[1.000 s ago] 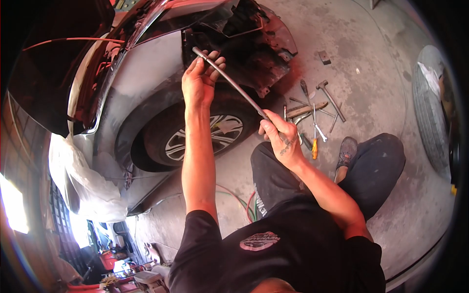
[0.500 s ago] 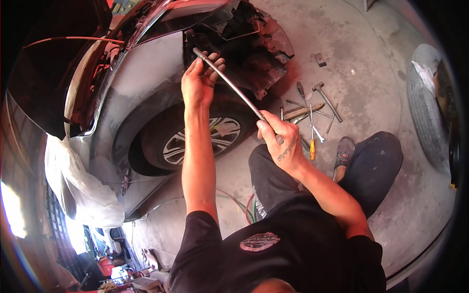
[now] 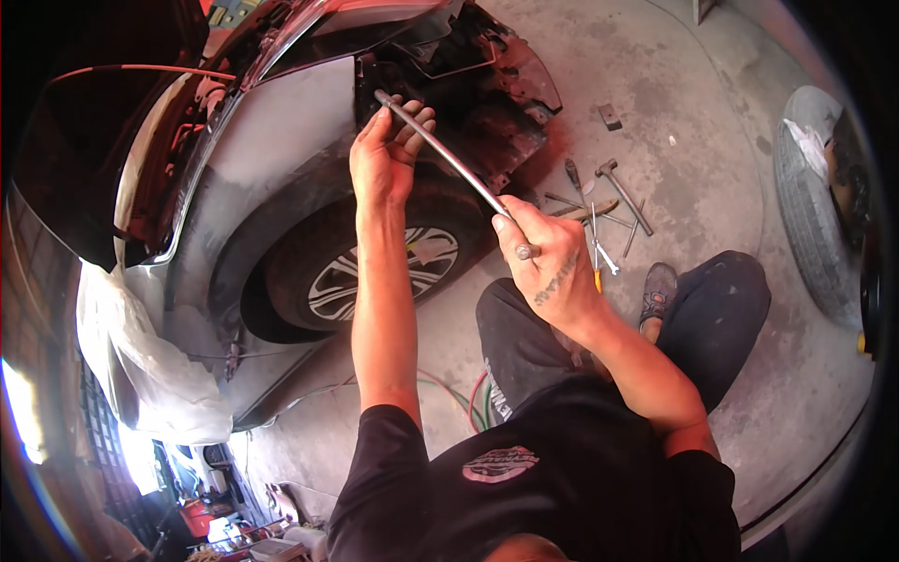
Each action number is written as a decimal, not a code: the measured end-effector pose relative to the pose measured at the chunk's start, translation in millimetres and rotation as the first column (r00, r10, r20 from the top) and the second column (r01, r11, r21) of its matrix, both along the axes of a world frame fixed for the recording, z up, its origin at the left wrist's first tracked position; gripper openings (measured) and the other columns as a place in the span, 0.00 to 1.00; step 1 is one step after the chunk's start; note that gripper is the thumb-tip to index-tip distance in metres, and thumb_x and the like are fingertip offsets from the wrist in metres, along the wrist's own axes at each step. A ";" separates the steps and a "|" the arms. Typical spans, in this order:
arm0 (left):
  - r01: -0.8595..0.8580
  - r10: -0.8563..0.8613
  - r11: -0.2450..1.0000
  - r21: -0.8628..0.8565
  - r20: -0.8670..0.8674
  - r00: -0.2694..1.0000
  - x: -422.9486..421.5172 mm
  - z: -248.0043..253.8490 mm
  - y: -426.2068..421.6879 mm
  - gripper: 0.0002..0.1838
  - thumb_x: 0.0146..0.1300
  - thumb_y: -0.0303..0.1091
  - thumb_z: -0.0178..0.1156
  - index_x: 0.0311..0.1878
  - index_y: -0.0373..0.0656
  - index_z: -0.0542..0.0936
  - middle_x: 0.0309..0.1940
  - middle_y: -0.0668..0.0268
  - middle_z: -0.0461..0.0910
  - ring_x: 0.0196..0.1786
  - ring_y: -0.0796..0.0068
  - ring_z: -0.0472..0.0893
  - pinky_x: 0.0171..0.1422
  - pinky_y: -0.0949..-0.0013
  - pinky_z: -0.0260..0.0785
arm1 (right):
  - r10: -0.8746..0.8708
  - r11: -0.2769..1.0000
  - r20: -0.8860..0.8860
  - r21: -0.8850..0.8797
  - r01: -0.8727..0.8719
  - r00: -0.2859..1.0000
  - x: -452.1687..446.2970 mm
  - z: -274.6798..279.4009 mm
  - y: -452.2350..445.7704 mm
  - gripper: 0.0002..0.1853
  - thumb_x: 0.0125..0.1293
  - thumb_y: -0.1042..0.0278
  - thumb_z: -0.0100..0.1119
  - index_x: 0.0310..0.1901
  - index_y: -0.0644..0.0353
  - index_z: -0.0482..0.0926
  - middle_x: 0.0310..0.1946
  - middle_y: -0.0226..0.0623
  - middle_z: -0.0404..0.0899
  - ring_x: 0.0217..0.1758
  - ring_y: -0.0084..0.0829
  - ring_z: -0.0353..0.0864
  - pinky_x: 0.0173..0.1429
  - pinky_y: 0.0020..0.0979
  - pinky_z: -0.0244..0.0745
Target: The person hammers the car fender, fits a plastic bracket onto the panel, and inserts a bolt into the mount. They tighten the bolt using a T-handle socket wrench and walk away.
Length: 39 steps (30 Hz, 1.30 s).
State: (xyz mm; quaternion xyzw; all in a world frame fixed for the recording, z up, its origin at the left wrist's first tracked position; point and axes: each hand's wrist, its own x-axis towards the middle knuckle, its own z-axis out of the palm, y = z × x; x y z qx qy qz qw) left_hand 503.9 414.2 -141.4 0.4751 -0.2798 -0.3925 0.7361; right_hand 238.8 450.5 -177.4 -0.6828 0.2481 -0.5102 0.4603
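Note:
A long metal socket bar, with a thicker socket-like tip, slants from the front of the car's fender opening down to my right side. My right hand is wrapped round its near end, and a round knob sticks out beside the fingers. Up by the tip, my left hand faces palm up, thumb on one side and curled fingers partly behind the bar. The tip lies close to the edge of the sanded grey fender. Whether it sits on a bolt, I cannot make out.
Below the fender is the front wheel. A hammer, screwdrivers and several other tools lie on the concrete floor beside my knee. A loose tire stands at right. Plastic sheeting hangs at left; hoses run behind my leg.
My right hand has turned a little and shifted slightly left with the bar's near end, now covering more of the floor tools. The left hand stays nearly in place at the tip.

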 end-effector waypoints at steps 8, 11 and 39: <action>0.240 -0.255 0.965 -0.105 -0.168 0.952 -24.3 -5.7 16.2 0.23 0.81 0.42 0.52 0.68 0.33 0.72 0.56 0.50 0.83 0.56 0.49 0.86 0.61 0.48 0.82 | 0.003 0.995 -0.125 -0.099 -0.015 0.992 -7.5 43.7 -12.7 0.09 0.73 0.73 0.59 0.47 0.70 0.82 0.20 0.45 0.79 0.21 0.43 0.82 0.29 0.38 0.72; 0.329 -0.374 0.918 -0.221 -0.210 0.903 -60.0 -2.7 25.0 0.26 0.79 0.44 0.55 0.70 0.36 0.71 0.54 0.51 0.84 0.52 0.52 0.87 0.55 0.53 0.85 | 0.085 0.994 -0.046 0.068 -0.082 0.995 -9.5 55.2 -15.4 0.07 0.70 0.74 0.60 0.34 0.67 0.77 0.22 0.56 0.77 0.30 0.59 0.81 0.30 0.46 0.72; 0.153 -0.204 0.967 -0.205 -0.261 0.943 -71.1 -8.8 8.5 0.16 0.76 0.42 0.62 0.56 0.41 0.80 0.43 0.63 0.85 0.38 0.69 0.81 0.43 0.68 0.75 | -0.281 0.875 -0.123 -0.439 0.201 0.952 -44.7 50.6 -14.2 0.14 0.73 0.68 0.64 0.29 0.65 0.75 0.19 0.33 0.67 0.17 0.31 0.69 0.22 0.33 0.66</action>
